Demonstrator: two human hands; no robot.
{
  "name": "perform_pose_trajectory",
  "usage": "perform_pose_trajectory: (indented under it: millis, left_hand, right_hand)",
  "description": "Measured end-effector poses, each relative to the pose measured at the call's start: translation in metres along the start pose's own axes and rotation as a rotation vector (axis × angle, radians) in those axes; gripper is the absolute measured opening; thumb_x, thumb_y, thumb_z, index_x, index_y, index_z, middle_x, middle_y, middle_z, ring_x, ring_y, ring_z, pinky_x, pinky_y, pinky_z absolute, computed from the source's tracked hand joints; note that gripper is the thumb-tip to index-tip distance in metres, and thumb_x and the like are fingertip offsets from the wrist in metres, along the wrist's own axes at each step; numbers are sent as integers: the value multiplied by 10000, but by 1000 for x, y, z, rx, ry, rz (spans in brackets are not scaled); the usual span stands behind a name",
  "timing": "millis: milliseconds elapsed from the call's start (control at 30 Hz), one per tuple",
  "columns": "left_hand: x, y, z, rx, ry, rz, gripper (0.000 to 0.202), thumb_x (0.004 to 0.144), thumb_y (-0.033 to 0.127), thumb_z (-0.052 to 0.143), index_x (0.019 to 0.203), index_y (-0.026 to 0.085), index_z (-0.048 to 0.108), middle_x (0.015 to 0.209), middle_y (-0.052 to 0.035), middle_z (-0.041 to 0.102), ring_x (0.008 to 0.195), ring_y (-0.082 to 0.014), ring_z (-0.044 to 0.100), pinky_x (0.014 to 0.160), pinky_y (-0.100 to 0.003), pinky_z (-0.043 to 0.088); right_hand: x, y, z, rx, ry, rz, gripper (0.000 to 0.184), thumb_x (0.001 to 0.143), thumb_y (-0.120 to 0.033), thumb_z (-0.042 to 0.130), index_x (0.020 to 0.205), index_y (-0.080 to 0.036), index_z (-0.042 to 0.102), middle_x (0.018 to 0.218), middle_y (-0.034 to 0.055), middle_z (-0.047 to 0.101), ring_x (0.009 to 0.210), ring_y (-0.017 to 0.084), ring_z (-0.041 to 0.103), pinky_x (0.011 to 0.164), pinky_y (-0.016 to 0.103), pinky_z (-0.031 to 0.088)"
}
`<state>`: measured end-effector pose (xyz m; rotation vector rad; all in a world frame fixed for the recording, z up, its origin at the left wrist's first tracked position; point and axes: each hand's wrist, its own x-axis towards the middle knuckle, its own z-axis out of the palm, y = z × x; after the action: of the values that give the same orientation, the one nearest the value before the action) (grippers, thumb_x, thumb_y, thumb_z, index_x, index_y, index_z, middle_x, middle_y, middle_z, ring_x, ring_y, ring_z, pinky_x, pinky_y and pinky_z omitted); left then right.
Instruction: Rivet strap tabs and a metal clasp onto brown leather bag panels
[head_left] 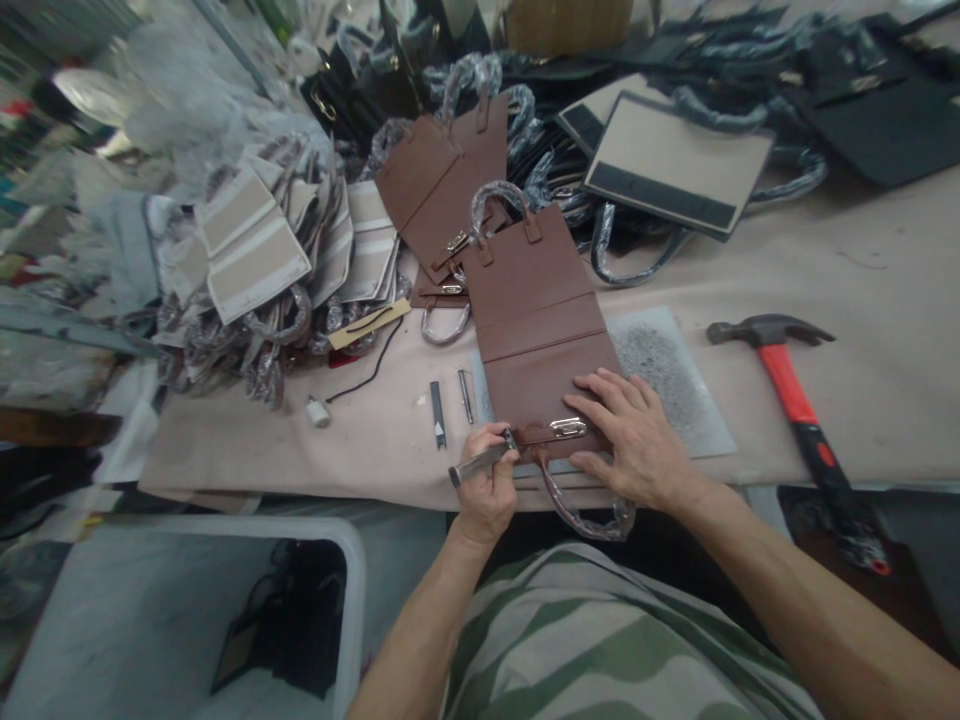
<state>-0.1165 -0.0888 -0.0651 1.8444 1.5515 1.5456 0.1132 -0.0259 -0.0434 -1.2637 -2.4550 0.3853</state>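
Note:
A brown handbag panel (pixel 536 320) lies on the worktable, with plastic-wrapped handles at its far and near ends. My left hand (pixel 486 490) grips a metal punch (pixel 480 464) slantwise at the panel's near left corner. Whether its tip touches the leather I cannot tell. My right hand (pixel 634 440) rests with spread fingers on the panel's near right part, just beside a shiny metal clasp (pixel 568 428). The near handle (pixel 589 520) hangs past the table edge. Beneath the panel is a worn pale board (pixel 667 380).
A claw hammer (pixel 795 390) with a red-and-black handle lies to the right. Left of the panel are two slim metal tools (pixel 438 415) and a small white bottle (pixel 318 411). Bag panels (pixel 259 245) pile up behind. A white bin (pixel 352 590) stands below.

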Motion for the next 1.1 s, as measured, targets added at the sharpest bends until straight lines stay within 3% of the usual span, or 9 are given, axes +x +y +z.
perform_pose_trajectory:
  millis: [333, 633, 867, 1100]
  left_hand:
    - [21, 1, -3, -21, -141, 62, 62, 1002, 243, 540, 1002, 193, 575, 1022, -87, 668, 997, -212, 667, 896, -385, 566]
    - [21, 3, -1, 37, -105, 57, 48, 988, 223, 552, 990, 182, 576, 1014, -92, 662, 974, -200, 660, 886, -365, 559]
    - [28, -2, -2, 0, -202, 77, 84, 996, 264, 540, 990, 188, 574, 996, -89, 664, 973, -210, 678, 889, -382, 573]
    - [29, -2, 1, 1, -195, 59, 86, 978, 253, 568, 997, 179, 607, 1026, -93, 679, 974, -207, 691, 880, -358, 574]
  right_hand:
    - [0, 1, 1, 12, 9, -3, 640, 860, -559, 619, 1388, -204, 548, 1498, 153, 469, 1443, 392, 330, 1186, 603, 208]
    - [-1, 1, 0, 4, 4, -9, 665, 857, -573, 623, 1391, -183, 550, 1497, 156, 465, 1441, 386, 329, 1188, 590, 210]
    - [-1, 0, 0, 9, 22, -10, 645, 853, -550, 623, 1387, -196, 547, 1494, 154, 475, 1441, 384, 336, 1184, 590, 214]
    - [-2, 1, 1, 17, 29, -18, 636, 847, -525, 646, 1382, -193, 553, 1501, 157, 474, 1445, 387, 335, 1187, 601, 209]
